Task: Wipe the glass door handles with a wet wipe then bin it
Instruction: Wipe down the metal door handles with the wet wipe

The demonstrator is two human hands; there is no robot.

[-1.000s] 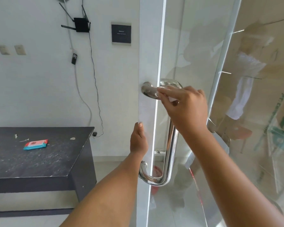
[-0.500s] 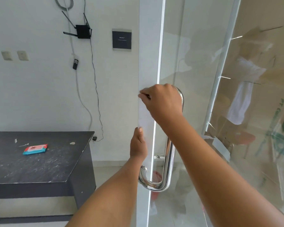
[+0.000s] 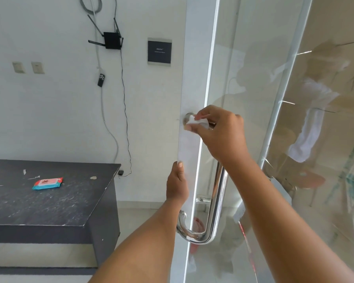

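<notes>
A polished steel door handle (image 3: 218, 201) runs vertically along the edge of the glass door (image 3: 243, 58). My right hand (image 3: 221, 133) pinches a small white wet wipe (image 3: 194, 120) against the handle's top mounting end. My left hand (image 3: 177, 184) grips the door's frosted edge just below, thumb up, holding the door still. The handle's lower curve (image 3: 190, 234) shows bare and shiny under my left wrist.
A dark table (image 3: 49, 201) stands to the left with a teal and pink wipes packet (image 3: 47, 183) on it. A red bin (image 3: 197, 231) shows through the glass behind the handle's bottom. A router (image 3: 110, 40) and cables hang on the white wall.
My right hand has shifted on the handle's top end, and the white wipe now shows between its fingers. The left hand stays on the door edge.
</notes>
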